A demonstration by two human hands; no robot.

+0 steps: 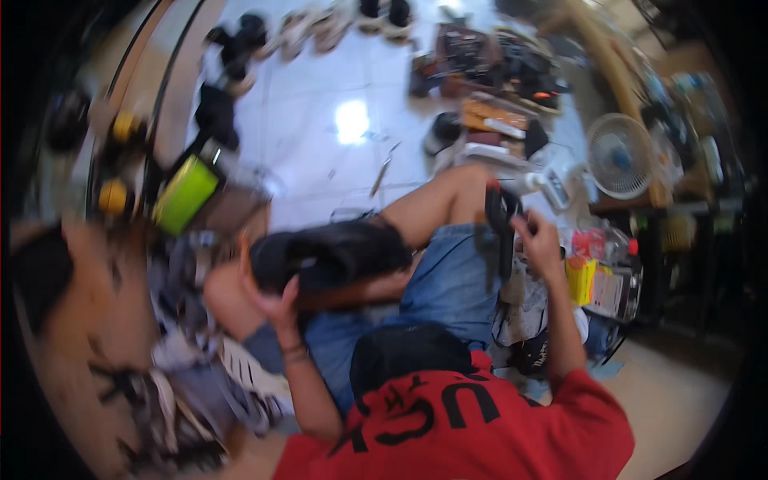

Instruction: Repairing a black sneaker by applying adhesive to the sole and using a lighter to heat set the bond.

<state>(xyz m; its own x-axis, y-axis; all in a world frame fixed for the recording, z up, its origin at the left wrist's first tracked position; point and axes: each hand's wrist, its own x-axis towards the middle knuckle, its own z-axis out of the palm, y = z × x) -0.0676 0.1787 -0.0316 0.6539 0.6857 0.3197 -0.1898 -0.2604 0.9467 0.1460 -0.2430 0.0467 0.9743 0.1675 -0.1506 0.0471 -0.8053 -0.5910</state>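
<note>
My left hand (276,300) is closed around the near side of a black shoe (344,250), whose dark opening faces up. The shoe lies across my bent legs. On the right, my right hand (538,240) is closed at the side of a long black object (502,228) with a reddish part near its top. It stands upright by my knee, too blurred for me to name. A dark rounded thing (412,356) rests against my lap, below the shoe.
A thin pointed tool (385,170) lies on the tiled floor ahead. Several shoes (312,30) line the far side. A white fan (619,156), a white bottle (550,190) and a yellow box (582,282) stand to the right. A green box (186,194) is on the left.
</note>
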